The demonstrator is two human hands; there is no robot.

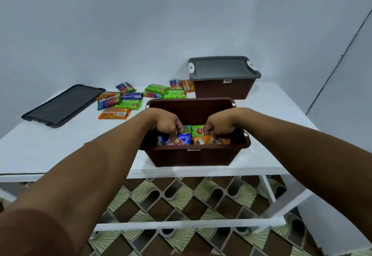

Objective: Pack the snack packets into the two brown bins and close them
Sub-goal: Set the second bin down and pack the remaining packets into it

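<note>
Both grips are down inside the open brown bin (191, 157). The person's left grip (169, 125) has its fingers curled onto a blue packet (184, 139), and one fingertip sits right on its front. The right grip (219, 127) is clenched on the top edge of an orange packet (201, 141). The two packets stand side by side against the front wall of the open brown bin, blue on the left and orange on the right. Just behind them stands a green packet (198, 130) with red letters on it. The two bare arms reach in over the front rim.

The open brown bin sits near the front edge of a white worktop (60, 145). Behind it and to the left, loose snack packets (128, 103) lie in a messy bunch. They are green, orange, blue and many-colored, and some lie on top of others. Farther left of the bin, past the packets, a dark lid (62, 105) lies flat on the worktop. Behind the bin and a bit to the right stands a second brown bin (223, 89) with a grey lid (221, 67) on top of it. Two more packets lean close to its left side. Below the bin, under the worktop, the floor (181, 199) has brown and pale green patterned tiles.
</note>
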